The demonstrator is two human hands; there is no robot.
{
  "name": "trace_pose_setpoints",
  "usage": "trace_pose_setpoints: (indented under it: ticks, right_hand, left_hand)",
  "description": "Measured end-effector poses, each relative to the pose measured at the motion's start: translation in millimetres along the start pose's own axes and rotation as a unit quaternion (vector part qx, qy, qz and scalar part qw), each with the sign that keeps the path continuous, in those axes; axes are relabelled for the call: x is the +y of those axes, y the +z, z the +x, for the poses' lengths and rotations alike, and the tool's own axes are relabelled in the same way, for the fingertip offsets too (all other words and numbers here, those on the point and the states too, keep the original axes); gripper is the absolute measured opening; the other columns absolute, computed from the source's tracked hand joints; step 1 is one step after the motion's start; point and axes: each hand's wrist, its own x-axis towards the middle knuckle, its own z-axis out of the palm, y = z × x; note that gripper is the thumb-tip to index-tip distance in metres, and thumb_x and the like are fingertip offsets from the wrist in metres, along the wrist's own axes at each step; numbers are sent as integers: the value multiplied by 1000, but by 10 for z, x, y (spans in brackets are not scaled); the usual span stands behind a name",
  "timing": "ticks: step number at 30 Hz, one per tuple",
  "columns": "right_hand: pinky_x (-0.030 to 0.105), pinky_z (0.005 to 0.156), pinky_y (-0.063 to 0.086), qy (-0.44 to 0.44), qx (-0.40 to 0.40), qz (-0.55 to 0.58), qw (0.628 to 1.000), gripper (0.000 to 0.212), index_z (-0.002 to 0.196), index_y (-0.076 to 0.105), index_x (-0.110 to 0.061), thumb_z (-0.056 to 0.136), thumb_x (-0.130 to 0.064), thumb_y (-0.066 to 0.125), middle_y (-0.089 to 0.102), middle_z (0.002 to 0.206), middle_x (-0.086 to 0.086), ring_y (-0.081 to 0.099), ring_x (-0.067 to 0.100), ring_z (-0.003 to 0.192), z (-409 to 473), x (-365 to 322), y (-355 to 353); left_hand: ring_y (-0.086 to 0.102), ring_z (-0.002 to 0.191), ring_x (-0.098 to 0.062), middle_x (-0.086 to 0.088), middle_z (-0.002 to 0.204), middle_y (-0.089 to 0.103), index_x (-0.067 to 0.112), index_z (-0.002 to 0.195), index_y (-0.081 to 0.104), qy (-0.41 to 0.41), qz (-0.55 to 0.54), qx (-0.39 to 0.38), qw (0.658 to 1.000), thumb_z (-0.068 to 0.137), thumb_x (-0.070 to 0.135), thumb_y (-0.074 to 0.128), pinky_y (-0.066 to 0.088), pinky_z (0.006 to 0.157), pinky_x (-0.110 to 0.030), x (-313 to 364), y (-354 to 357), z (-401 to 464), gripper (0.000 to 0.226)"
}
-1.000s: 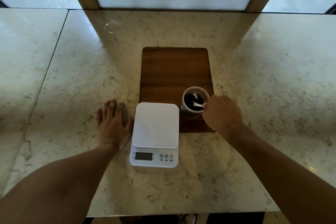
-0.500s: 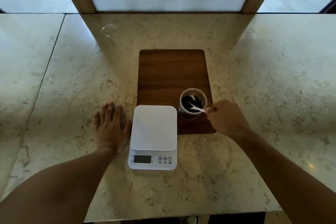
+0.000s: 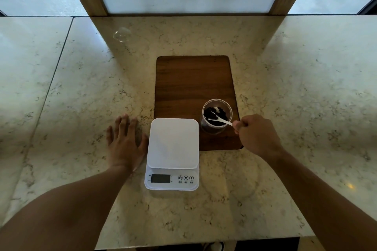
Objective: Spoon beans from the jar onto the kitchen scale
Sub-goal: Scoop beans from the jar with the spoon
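- Right hand (image 3: 257, 136) pinches a slim white plastic spoon (image 3: 221, 119), bowl dipped among glossy dark beans (image 3: 216, 115) inside the clear round jar (image 3: 216, 115) just beyond its knuckles
- Left hand (image 3: 124, 143) lies flat and released on veined marble, beside the smooth white square scale (image 3: 173, 143)

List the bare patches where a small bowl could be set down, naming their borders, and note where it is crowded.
Free: the far half of the dark wooden cutting board, beyond the clear glass jar of dark beans; also the beige marble counter right of the board. Crowded: around the white digital kitchen scale, between the flat left hand and spoon-holding right hand.
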Motion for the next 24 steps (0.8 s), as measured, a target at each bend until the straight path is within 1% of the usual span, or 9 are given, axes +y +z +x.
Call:
trace_pose_setpoints:
  ticks: [2, 5, 7, 9, 12, 14, 18, 22, 24]
  right_hand:
    - [22, 45, 35, -22, 27, -67, 997, 33, 66, 63, -11, 93, -29, 56, 58, 54, 5, 55, 18, 47, 1, -48, -36]
    - [28, 52, 44, -49, 45, -168, 984, 29, 69, 58, -11, 90, -31, 55, 54, 61, 6, 54, 22, 55, 22, -193, -136]
    - [30, 54, 41, -50, 45, -211, 975, 29, 62, 45, -18, 86, -31, 55, 44, 61, 2, 48, 22, 56, 51, -315, -196]
    - [31, 57, 38, -41, 32, -243, 969, 26, 68, 41, -18, 85, -31, 55, 37, 63, -1, 44, 21, 60, 95, -431, -227]
    - [33, 62, 41, -20, 1, -232, 972, 14, 85, 49, -17, 86, -30, 54, 41, 72, 2, 47, 25, 71, 169, -515, -180]
    - [33, 62, 42, -8, -10, -208, 978, 16, 91, 56, -13, 87, -29, 54, 49, 81, 8, 49, 26, 70, 198, -503, -107]
    - [33, 61, 40, 23, -33, -182, 983, 17, 83, 52, -9, 89, -24, 47, 54, 83, 13, 49, 27, 69, 249, -412, 17]
    - [34, 63, 40, 37, -49, -149, 987, 24, 81, 57, -8, 90, -26, 44, 57, 81, 13, 52, 29, 72, 247, -329, 70]
    - [33, 64, 41, 32, -63, -144, 987, 29, 85, 62, -7, 92, -27, 42, 62, 84, 14, 58, 32, 76, 218, -287, 79]
  left_hand:
    - [4, 153, -26, -11, 164, 19, 19, 153, 29, 2, 0, 2, 1000, 91, 62, 22, 0, 123, -49, 8, -7, -4, 75]
    - [4, 153, -26, -11, 164, 20, 20, 152, 30, 0, 0, 3, 1000, 91, 62, 22, 0, 123, -49, 4, -17, -2, 75]
    - [3, 153, -26, -10, 165, 19, 20, 153, 29, -3, 3, -3, 1000, 91, 63, 22, 0, 123, -49, 0, -15, -2, 76]
    - [1, 154, -26, -10, 165, 17, 20, 154, 27, -3, 6, -9, 1000, 91, 63, 23, -1, 123, -49, 4, -12, -5, 76]
    - [0, 154, -25, -10, 165, 16, 20, 154, 26, -2, 4, -8, 1000, 91, 63, 21, 0, 123, -49, 17, -21, -10, 77]
    - [1, 154, -25, -10, 165, 17, 19, 154, 27, -3, 5, -5, 1000, 91, 64, 20, 0, 123, -49, 22, -31, -7, 78]
    - [0, 154, -26, -10, 165, 16, 19, 154, 27, -2, 6, -9, 1000, 92, 62, 22, 0, 123, -50, 29, -34, 1, 76]
    - [-3, 154, -24, -10, 166, 13, 20, 155, 25, -4, 4, -15, 1000, 92, 62, 21, -2, 123, -49, 26, -34, -2, 76]
    - [-3, 154, -25, -10, 166, 13, 20, 155, 25, -4, 6, -14, 1000, 91, 63, 19, -2, 123, -48, 26, -40, -4, 77]
